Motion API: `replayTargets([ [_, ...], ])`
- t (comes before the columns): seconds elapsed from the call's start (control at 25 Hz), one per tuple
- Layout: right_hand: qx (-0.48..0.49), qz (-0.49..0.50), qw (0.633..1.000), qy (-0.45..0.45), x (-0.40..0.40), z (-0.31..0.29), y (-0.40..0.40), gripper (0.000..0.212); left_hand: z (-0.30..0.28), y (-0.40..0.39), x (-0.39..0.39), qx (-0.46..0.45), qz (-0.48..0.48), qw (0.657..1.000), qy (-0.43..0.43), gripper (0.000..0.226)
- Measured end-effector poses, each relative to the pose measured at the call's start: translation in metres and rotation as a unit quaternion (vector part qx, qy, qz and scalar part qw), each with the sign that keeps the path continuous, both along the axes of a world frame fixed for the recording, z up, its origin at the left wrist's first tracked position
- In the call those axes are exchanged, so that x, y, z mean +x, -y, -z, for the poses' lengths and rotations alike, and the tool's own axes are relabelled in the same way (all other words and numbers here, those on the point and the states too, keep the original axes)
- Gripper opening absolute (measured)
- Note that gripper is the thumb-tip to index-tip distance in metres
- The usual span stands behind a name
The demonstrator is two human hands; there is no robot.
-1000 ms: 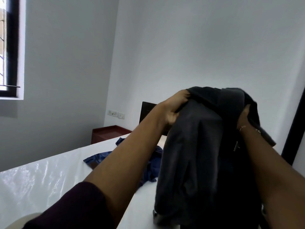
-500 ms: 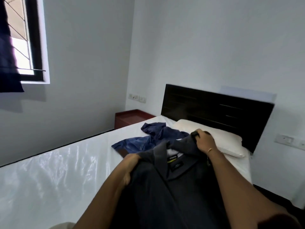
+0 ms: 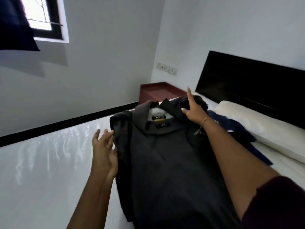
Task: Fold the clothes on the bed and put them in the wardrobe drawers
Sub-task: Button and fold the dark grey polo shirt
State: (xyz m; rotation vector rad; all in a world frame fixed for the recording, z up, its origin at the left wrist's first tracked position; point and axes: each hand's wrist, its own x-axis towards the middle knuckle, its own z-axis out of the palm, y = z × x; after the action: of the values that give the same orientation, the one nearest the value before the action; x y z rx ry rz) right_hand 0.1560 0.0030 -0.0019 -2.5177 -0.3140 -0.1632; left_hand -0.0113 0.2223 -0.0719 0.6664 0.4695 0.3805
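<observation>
A dark grey collared shirt (image 3: 166,162) lies spread flat on the white bed (image 3: 49,162), collar toward the far edge, its neck label showing. My left hand (image 3: 104,151) is beside the shirt's left shoulder with fingers straight and spread, fingertips at the sleeve edge. My right hand (image 3: 193,111) rests open on the shirt's right shoulder, fingers extended. A blue garment (image 3: 237,131) lies crumpled under my right forearm, next to the pillow, partly hidden by the arm.
A white pillow (image 3: 257,128) lies against the black headboard (image 3: 247,80) at the right. A dark red bedside table (image 3: 156,91) stands beyond the bed's far corner. Wall sockets (image 3: 167,68) and a window (image 3: 41,19) with a dark curtain are behind.
The shirt, held up in both hands a second ago, came down onto the bed and now lies flat. Both hands have let go of it and opened.
</observation>
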Motion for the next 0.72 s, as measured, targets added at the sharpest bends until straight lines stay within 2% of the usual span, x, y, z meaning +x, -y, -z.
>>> replayTargets([
  [0.08,-0.028,0.01,0.999,0.011,0.031,0.013,-0.042,0.078,0.031,-0.011,0.016,0.145,-0.039,0.983,-0.1,0.05],
  [0.2,0.036,0.054,0.998,0.01,0.039,0.065,-0.095,0.042,0.07,-0.006,0.034,0.324,-0.057,0.918,-0.222,0.033],
  [0.28,0.047,0.045,0.998,0.008,0.009,0.104,-0.119,0.023,0.082,-0.001,0.041,0.377,-0.036,0.894,-0.239,0.022],
  [0.36,0.023,0.029,0.999,0.04,-0.038,0.133,-0.129,0.022,0.09,0.003,0.042,0.415,0.004,0.87,-0.266,0.021],
  [0.44,0.02,0.004,0.997,0.068,-0.083,0.155,-0.129,0.025,0.091,0.004,0.037,0.487,0.034,0.807,-0.332,0.033],
  [0.48,0.002,-0.011,0.998,0.054,-0.103,0.166,-0.127,0.03,0.093,0.003,0.034,0.508,0.043,0.783,-0.357,0.042],
  [0.56,-0.077,-0.051,0.995,-0.036,-0.139,0.18,-0.114,0.049,0.095,-0.002,0.025,0.507,0.069,0.769,-0.382,0.051],
  [0.64,-0.151,-0.084,0.981,-0.086,-0.165,0.19,-0.097,0.06,0.099,-0.005,0.016,0.515,0.105,0.763,-0.377,0.033],
  [0.68,-0.159,-0.084,0.981,-0.076,-0.171,0.192,-0.091,0.056,0.096,-0.005,0.011,0.506,0.115,0.775,-0.362,0.019],
  [0.72,-0.155,-0.074,0.983,-0.062,-0.172,0.193,-0.087,0.052,0.091,-0.004,0.01,0.478,0.105,0.804,-0.337,0.012],
])
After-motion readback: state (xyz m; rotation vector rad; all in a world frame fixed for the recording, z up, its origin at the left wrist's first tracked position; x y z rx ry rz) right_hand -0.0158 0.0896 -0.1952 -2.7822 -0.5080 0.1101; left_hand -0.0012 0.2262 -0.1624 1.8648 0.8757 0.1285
